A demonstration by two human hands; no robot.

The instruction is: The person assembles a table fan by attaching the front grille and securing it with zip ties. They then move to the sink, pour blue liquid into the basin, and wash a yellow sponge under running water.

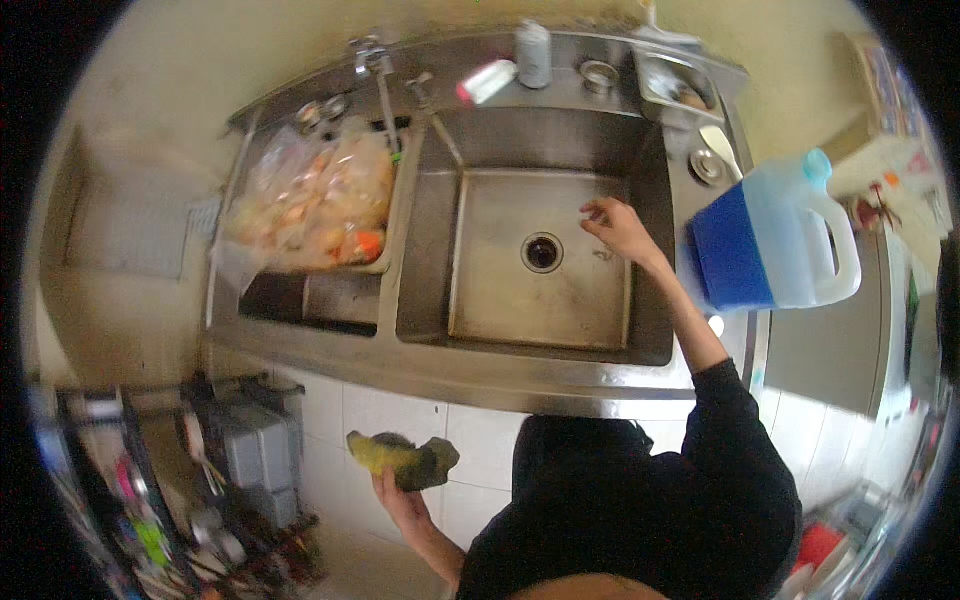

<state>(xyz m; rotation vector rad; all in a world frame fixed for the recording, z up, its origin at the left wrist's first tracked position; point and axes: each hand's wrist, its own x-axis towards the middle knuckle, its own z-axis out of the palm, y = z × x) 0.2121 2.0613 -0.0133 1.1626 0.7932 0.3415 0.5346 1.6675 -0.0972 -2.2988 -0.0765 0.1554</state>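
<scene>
My left hand is closed around a worn yellow-and-green scrub sponge, low in front of the counter and over the tiled floor. The sponge looks bent, with a darker green scouring side. Over the large steel sink basin reaches my right hand, to the right of the round drain. Its fingers are loosely bent, with a gap between thumb and forefinger, and I see nothing in them.
Plastic bags fill most of the left basin. A jug of blue liquid stands by my right forearm. Behind the sink are a grey can, a white tube and a steel tray. A faucet rises at back left.
</scene>
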